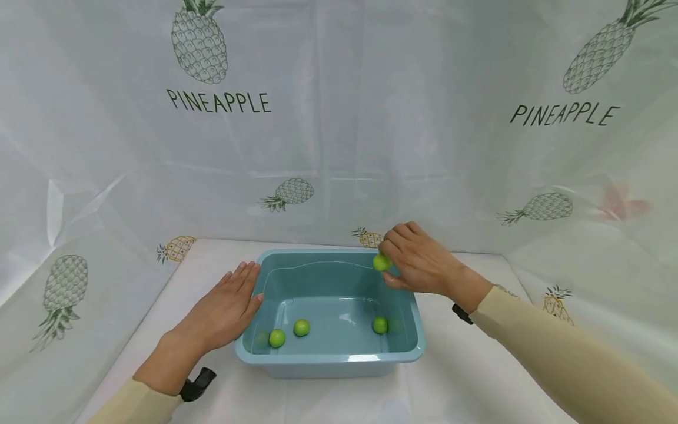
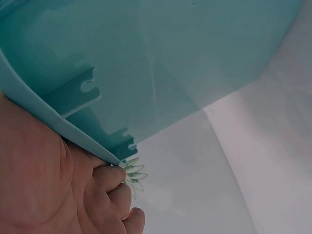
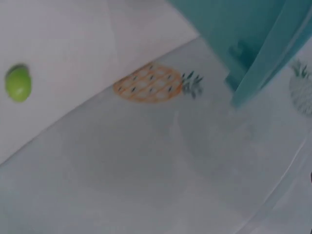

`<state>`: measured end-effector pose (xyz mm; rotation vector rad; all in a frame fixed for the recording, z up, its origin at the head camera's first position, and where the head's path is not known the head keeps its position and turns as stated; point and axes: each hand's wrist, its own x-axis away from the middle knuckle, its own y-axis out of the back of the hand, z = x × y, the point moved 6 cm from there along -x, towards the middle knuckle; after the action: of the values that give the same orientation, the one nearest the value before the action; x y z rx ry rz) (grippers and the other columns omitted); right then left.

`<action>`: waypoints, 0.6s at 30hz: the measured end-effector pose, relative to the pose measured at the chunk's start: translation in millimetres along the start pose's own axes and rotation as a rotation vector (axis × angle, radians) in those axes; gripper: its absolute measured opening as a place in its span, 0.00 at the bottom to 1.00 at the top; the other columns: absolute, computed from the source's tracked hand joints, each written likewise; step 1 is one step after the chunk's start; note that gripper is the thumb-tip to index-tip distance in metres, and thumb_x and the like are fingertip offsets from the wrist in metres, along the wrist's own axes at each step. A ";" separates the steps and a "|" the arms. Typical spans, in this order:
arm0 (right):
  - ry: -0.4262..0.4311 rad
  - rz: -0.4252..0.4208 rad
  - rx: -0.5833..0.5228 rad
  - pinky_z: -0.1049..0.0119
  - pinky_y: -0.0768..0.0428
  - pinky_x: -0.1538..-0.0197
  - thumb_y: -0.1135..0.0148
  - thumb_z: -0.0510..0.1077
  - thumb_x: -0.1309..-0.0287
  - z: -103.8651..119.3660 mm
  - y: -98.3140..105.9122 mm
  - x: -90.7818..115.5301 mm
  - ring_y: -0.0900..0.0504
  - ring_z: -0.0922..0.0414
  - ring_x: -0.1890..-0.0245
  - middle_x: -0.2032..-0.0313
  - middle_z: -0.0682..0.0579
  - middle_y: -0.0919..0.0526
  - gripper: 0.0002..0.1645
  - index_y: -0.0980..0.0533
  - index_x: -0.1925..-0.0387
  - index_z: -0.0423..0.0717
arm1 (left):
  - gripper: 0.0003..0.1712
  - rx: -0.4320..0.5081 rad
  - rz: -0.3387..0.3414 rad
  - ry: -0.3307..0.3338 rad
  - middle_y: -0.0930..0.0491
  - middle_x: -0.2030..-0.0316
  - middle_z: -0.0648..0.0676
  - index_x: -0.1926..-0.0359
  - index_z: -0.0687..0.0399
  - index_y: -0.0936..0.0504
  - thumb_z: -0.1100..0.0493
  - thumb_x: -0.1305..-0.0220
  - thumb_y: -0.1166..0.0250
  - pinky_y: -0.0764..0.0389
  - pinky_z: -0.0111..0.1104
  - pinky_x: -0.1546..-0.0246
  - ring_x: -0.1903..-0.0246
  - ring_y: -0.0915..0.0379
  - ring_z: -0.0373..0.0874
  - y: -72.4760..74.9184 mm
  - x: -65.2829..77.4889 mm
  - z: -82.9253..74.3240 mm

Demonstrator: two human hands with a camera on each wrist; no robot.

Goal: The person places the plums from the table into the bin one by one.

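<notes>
A teal plastic basin (image 1: 339, 358) stands on the white table. Inside it lie three green limes: one lime (image 1: 277, 338) in the near left corner, another lime (image 1: 301, 328) beside it and a third lime (image 1: 380, 325) toward the right. My right hand (image 1: 424, 259) pinches one more lime (image 1: 381, 262) between thumb and fingers, above the basin's back right corner. Along the left rim rests my left hand (image 1: 225, 306), its fingers extended; the left wrist view shows the palm (image 2: 34, 170) against the rim from below.
Another lime (image 3: 18, 84) lies on the white table top (image 3: 73, 48) outside the basin, in the right wrist view. Behind the table hangs a pale sheet (image 1: 371, 118) printed with pineapples, and it covers both sides too. A dark strap (image 1: 197, 384) sits at the left wrist.
</notes>
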<state>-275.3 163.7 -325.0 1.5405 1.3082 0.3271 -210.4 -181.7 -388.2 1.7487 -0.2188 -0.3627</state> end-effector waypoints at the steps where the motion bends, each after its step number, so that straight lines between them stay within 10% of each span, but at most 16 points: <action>1: 0.020 0.007 -0.008 0.54 0.24 0.48 0.43 0.59 0.37 6.4 -3.1 -4.4 0.27 0.50 0.57 0.63 0.52 0.25 0.20 0.27 0.59 0.47 | 0.39 0.000 -0.001 0.001 0.42 0.20 0.68 0.20 0.71 0.44 0.48 0.17 0.50 0.41 0.61 0.22 0.19 0.50 0.66 0.2 0.1 -0.2; 18: 0.097 0.226 -0.237 0.65 0.32 0.58 0.42 0.61 0.30 66.3 -49.9 -26.6 0.36 0.59 0.64 0.67 0.58 0.31 0.18 0.27 0.61 0.52 | 0.39 0.000 0.003 -0.004 0.42 0.20 0.68 0.20 0.71 0.43 0.47 0.16 0.50 0.41 0.60 0.22 0.19 0.49 0.66 2.0 1.0 0.2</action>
<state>-263.7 99.9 -383.3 1.4852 1.1245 0.6835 -209.4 -182.7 -386.4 1.7478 -0.2242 -0.3637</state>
